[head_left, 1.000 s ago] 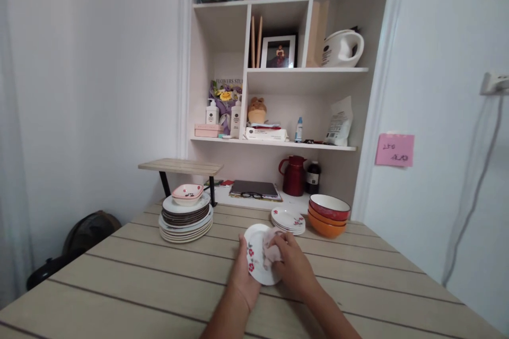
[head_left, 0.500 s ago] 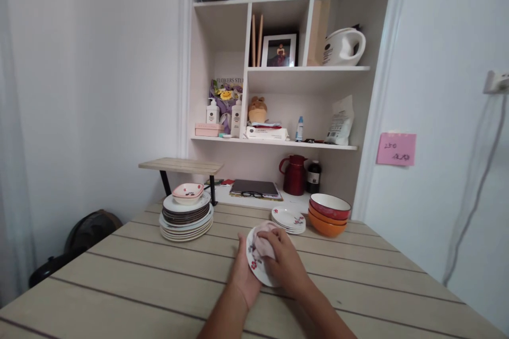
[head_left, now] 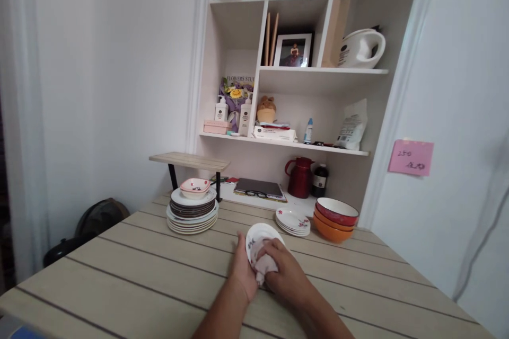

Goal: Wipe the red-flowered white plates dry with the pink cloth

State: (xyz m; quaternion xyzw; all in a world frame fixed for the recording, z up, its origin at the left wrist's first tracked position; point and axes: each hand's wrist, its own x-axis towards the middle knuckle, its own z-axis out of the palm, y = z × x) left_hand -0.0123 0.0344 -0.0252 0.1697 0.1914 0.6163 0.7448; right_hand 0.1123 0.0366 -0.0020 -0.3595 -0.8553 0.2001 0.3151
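A small white plate (head_left: pixel 262 230) with a floral print is tilted above the table, held from its left edge and underside by my left hand (head_left: pixel 242 270). My right hand (head_left: pixel 284 273) is closed on a pale pink cloth (head_left: pixel 265 264) and presses it against the lower part of the plate's face. Just beyond lies a short stack of matching small plates (head_left: pixel 293 217). To its right stand nested bowls (head_left: pixel 336 217), red on top and orange below. My left fingers are mostly hidden under the plate.
On the left of the slatted table (head_left: pixel 159 270) stands a tall stack of plates (head_left: pixel 193 217), topped by a square patterned bowl (head_left: pixel 194 186). Behind it is a small raised shelf (head_left: pixel 191 160). A red jug (head_left: pixel 300 177), dark bottle (head_left: pixel 319 179) and laptop (head_left: pixel 258 187) sit at the back.
My right hand has moved the cloth from the plate's upper part down to its lower edge. The view has tilted and turned slightly left. My left hand still holds the plate.
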